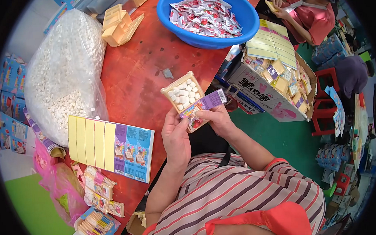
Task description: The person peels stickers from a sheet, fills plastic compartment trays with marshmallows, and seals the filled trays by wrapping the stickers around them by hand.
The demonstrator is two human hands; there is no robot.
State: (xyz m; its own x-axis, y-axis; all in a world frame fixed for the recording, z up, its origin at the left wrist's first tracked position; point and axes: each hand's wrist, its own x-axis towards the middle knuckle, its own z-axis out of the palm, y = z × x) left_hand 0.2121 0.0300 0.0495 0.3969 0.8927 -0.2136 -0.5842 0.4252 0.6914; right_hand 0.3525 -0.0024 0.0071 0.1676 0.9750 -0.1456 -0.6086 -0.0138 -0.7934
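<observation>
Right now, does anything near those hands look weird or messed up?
Two things, maybe. A grey patch shows on the red table beyond the tray; scrap or worn spot, I can't tell. And the purple label sticks out past the tray's side, so that end looks loose.

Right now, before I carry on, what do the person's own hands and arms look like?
The left hand and right hand are bare; no gloves or watch show. The forearms are uncovered. The right sleeve is short, pale with dark and red stripes, edged in red. The left sleeve, only partly in view, has a red edge too.
</observation>
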